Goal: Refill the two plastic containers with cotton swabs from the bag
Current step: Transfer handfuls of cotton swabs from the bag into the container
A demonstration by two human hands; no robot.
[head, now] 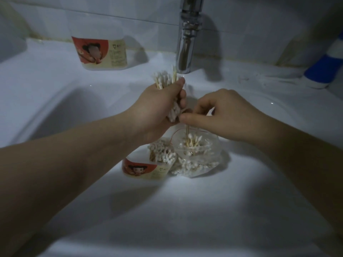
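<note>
The left hand [157, 110] is gripping an upright bundle of white-tipped wooden cotton swabs [163, 78]. The right hand [226, 115] is pinching a few more, shafts vertical, above the clear plastic bag [216, 154]. The part-filled red-labelled plastic container [144, 167] is standing just beside the bag, under the left hand.

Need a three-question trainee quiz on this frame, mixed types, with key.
1. True or false: the left hand grips a bundle of cotton swabs.
2. The right hand pinches a few swabs directly above: A) the clear bag B) a towel C) a soap dish
3. How many labelled containers are in view?

Key: 1 true. 2 A. 3 two: the near container, partly filled, beside the bag, and the far container by the wall.
</note>
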